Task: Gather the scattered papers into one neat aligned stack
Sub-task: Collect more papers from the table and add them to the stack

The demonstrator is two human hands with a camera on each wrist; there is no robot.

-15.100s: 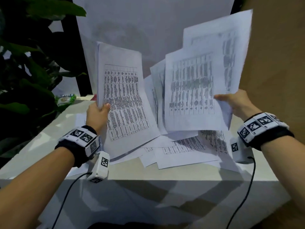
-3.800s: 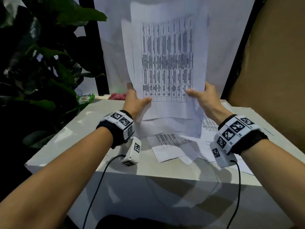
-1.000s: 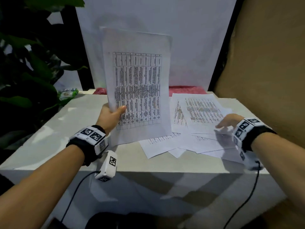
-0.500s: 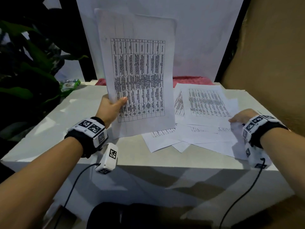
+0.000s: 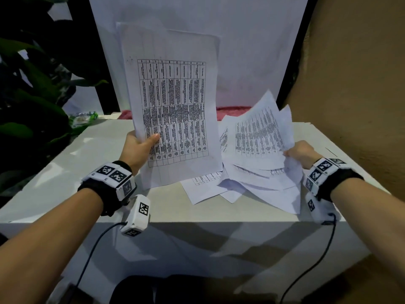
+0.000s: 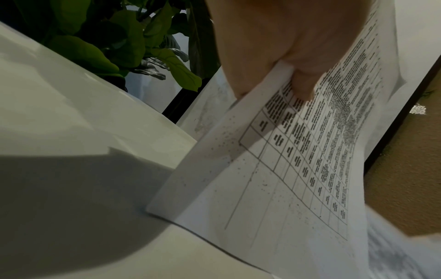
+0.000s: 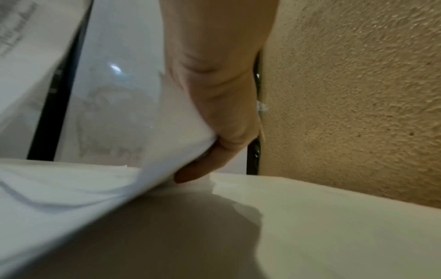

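Note:
My left hand (image 5: 140, 145) grips an upright stack of printed sheets (image 5: 173, 106) by its left edge, thumb on the front; the stack's bottom edge rests on the white table (image 5: 65, 172). In the left wrist view the thumb presses that stack (image 6: 298, 169). My right hand (image 5: 300, 152) pinches the right edge of several loose printed papers (image 5: 258, 139) and lifts them off the table, tilted. In the right wrist view the fingers (image 7: 214, 151) curl under the raised papers (image 7: 71, 188). More sheets (image 5: 208, 187) lie flat beneath.
A leafy plant (image 5: 32, 95) stands left of the table. A green packet (image 5: 83, 117) and a red cloth (image 5: 232, 109) lie at the table's back edge. A white panel (image 5: 197, 18) stands behind, a tan wall (image 5: 361, 84) at the right.
My right hand has taken hold of the loose papers on the right and raised their right side off the table. The left hand's upright stack has barely moved.

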